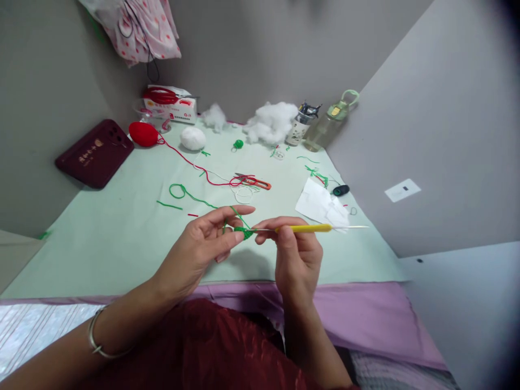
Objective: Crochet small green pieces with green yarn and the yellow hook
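Left hand [209, 238] pinched green crochet piece [244, 233] | right hand [298, 252] gripped yellow-handled crochet hook [305, 228] | step was apparently stitching | next move likely needed taut green yarn [240, 217]

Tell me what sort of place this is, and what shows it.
Probably a craft corner, perhaps at home: on a pale green cloth lie a round red ball of yarn and fluffy white stuffing, and the right hand holds a slim metal hook with a yellow handle.
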A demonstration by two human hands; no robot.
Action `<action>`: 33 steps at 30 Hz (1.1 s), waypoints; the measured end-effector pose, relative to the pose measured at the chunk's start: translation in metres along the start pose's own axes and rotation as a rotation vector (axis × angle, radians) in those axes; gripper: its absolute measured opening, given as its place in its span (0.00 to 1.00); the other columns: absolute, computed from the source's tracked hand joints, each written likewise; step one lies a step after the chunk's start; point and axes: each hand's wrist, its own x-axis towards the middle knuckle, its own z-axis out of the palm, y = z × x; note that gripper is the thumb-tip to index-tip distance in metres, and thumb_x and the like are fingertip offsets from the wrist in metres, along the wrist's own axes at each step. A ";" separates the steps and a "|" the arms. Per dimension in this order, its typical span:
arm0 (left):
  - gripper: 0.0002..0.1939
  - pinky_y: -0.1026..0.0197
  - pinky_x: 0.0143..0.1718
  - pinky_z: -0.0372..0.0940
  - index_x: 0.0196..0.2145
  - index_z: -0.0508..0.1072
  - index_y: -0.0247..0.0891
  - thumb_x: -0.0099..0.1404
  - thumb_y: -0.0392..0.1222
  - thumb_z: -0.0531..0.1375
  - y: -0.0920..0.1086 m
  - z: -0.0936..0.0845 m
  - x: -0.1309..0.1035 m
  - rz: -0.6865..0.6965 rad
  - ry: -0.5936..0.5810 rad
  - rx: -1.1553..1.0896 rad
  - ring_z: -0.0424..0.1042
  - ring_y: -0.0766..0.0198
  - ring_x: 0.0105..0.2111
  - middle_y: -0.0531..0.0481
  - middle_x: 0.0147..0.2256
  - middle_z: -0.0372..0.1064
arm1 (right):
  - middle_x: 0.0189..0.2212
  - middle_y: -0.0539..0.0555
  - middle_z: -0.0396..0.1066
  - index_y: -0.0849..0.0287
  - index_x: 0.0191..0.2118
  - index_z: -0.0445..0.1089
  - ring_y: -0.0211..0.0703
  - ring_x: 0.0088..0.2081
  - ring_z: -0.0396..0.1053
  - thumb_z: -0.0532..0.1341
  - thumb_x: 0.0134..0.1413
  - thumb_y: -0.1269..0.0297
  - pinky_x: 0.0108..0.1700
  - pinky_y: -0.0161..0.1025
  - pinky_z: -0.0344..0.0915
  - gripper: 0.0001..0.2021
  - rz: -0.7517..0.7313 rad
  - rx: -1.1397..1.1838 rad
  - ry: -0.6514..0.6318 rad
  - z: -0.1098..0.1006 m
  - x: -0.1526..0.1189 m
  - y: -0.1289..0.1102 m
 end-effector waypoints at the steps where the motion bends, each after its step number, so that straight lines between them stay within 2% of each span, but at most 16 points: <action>1: 0.16 0.70 0.24 0.54 0.50 0.84 0.49 0.64 0.41 0.70 -0.001 0.001 -0.001 0.021 0.018 0.039 0.55 0.75 0.25 0.54 0.36 0.67 | 0.36 0.50 0.80 0.53 0.43 0.78 0.36 0.33 0.77 0.57 0.72 0.68 0.39 0.38 0.76 0.11 -0.054 -0.092 -0.010 0.000 -0.002 -0.002; 5: 0.20 0.70 0.25 0.55 0.52 0.83 0.49 0.62 0.38 0.72 -0.004 0.006 -0.004 0.091 0.108 0.086 0.55 0.75 0.24 0.55 0.34 0.68 | 0.40 0.55 0.80 0.54 0.50 0.77 0.42 0.41 0.79 0.60 0.67 0.75 0.42 0.41 0.78 0.13 -0.455 -0.530 -0.085 0.002 -0.010 0.002; 7: 0.25 0.71 0.22 0.53 0.56 0.81 0.48 0.61 0.39 0.73 -0.004 0.008 -0.002 0.019 0.060 -0.053 0.53 0.76 0.22 0.56 0.32 0.67 | 0.44 0.58 0.80 0.54 0.53 0.77 0.46 0.45 0.78 0.63 0.64 0.76 0.44 0.43 0.78 0.15 -0.662 -0.707 -0.052 0.004 -0.013 0.008; 8: 0.26 0.71 0.20 0.50 0.56 0.80 0.46 0.60 0.40 0.74 -0.004 0.008 -0.001 -0.047 0.010 -0.144 0.51 0.78 0.20 0.57 0.30 0.65 | 0.45 0.58 0.80 0.53 0.53 0.77 0.47 0.46 0.78 0.64 0.64 0.76 0.44 0.44 0.78 0.16 -0.702 -0.737 -0.027 0.005 -0.014 0.010; 9: 0.26 0.72 0.19 0.48 0.56 0.80 0.43 0.60 0.40 0.74 -0.003 0.007 0.001 -0.113 -0.033 -0.229 0.48 0.79 0.19 0.59 0.27 0.62 | 0.45 0.58 0.80 0.52 0.53 0.78 0.47 0.46 0.78 0.63 0.64 0.75 0.43 0.44 0.78 0.16 -0.688 -0.710 -0.003 0.005 -0.014 0.011; 11: 0.22 0.74 0.18 0.45 0.53 0.81 0.38 0.61 0.39 0.73 0.000 0.004 0.004 -0.188 -0.067 -0.332 0.43 0.81 0.18 0.61 0.24 0.58 | 0.41 0.55 0.80 0.51 0.50 0.78 0.44 0.41 0.78 0.61 0.67 0.74 0.40 0.43 0.77 0.14 -0.518 -0.510 0.031 0.005 -0.010 0.010; 13: 0.22 0.75 0.18 0.46 0.53 0.82 0.39 0.61 0.36 0.73 0.003 0.002 0.006 -0.165 -0.047 -0.347 0.44 0.82 0.18 0.60 0.26 0.61 | 0.35 0.52 0.78 0.52 0.45 0.79 0.41 0.33 0.75 0.58 0.69 0.72 0.35 0.41 0.74 0.12 -0.310 -0.268 0.050 0.005 -0.005 0.006; 15: 0.24 0.75 0.18 0.47 0.54 0.81 0.43 0.60 0.34 0.73 0.004 0.002 0.005 -0.127 -0.044 -0.316 0.47 0.83 0.18 0.57 0.32 0.66 | 0.33 0.51 0.77 0.53 0.42 0.79 0.39 0.30 0.73 0.59 0.69 0.70 0.33 0.40 0.72 0.11 -0.192 -0.137 0.032 0.005 0.000 0.003; 17: 0.24 0.75 0.18 0.49 0.54 0.81 0.46 0.60 0.35 0.74 0.003 0.005 0.004 -0.098 -0.044 -0.270 0.51 0.83 0.19 0.55 0.35 0.68 | 0.35 0.52 0.79 0.53 0.41 0.79 0.39 0.32 0.74 0.59 0.69 0.70 0.33 0.40 0.73 0.10 -0.165 -0.142 -0.006 0.007 0.002 0.002; 19: 0.25 0.76 0.18 0.51 0.54 0.81 0.47 0.59 0.36 0.74 0.001 0.009 0.003 -0.062 -0.015 -0.227 0.54 0.81 0.20 0.55 0.36 0.69 | 0.37 0.52 0.80 0.53 0.44 0.79 0.41 0.35 0.76 0.60 0.68 0.72 0.35 0.40 0.74 0.11 -0.220 -0.238 -0.019 0.008 0.000 0.004; 22: 0.26 0.76 0.18 0.52 0.55 0.81 0.46 0.59 0.36 0.75 -0.002 0.012 0.003 -0.051 0.009 -0.235 0.54 0.81 0.19 0.56 0.33 0.69 | 0.42 0.55 0.80 0.52 0.51 0.78 0.43 0.41 0.77 0.62 0.65 0.76 0.40 0.42 0.76 0.15 -0.460 -0.486 -0.016 0.008 -0.008 0.009; 24: 0.23 0.76 0.17 0.49 0.53 0.82 0.42 0.60 0.37 0.74 -0.002 0.011 0.004 -0.125 -0.037 -0.297 0.48 0.81 0.18 0.59 0.27 0.64 | 0.44 0.56 0.79 0.52 0.52 0.79 0.44 0.44 0.77 0.64 0.63 0.78 0.43 0.43 0.76 0.17 -0.584 -0.593 -0.016 0.007 -0.010 0.010; 26: 0.18 0.76 0.17 0.47 0.50 0.83 0.37 0.62 0.38 0.73 -0.001 0.007 0.006 -0.198 -0.078 -0.368 0.43 0.81 0.17 0.61 0.23 0.56 | 0.42 0.55 0.80 0.52 0.50 0.79 0.43 0.42 0.76 0.63 0.64 0.78 0.42 0.42 0.75 0.15 -0.524 -0.521 0.014 0.006 -0.009 0.008; 28: 0.15 0.76 0.17 0.48 0.48 0.84 0.36 0.63 0.36 0.72 0.001 0.004 0.007 -0.205 -0.080 -0.398 0.41 0.81 0.18 0.62 0.24 0.54 | 0.36 0.52 0.79 0.52 0.46 0.80 0.40 0.35 0.74 0.60 0.67 0.75 0.37 0.40 0.73 0.13 -0.342 -0.314 0.056 0.005 -0.004 0.004; 30: 0.15 0.76 0.18 0.49 0.48 0.84 0.39 0.62 0.35 0.72 0.001 0.003 0.007 -0.147 -0.058 -0.365 0.44 0.82 0.18 0.59 0.27 0.61 | 0.33 0.51 0.77 0.52 0.43 0.80 0.37 0.30 0.71 0.60 0.69 0.70 0.33 0.39 0.71 0.11 -0.191 -0.134 0.060 0.005 0.000 0.001; 33: 0.17 0.74 0.19 0.50 0.49 0.84 0.45 0.62 0.36 0.73 -0.001 0.005 0.004 -0.063 -0.043 -0.226 0.52 0.81 0.20 0.54 0.35 0.69 | 0.34 0.51 0.78 0.53 0.41 0.81 0.37 0.31 0.71 0.62 0.67 0.67 0.34 0.39 0.71 0.08 -0.092 -0.087 0.000 0.006 0.002 0.002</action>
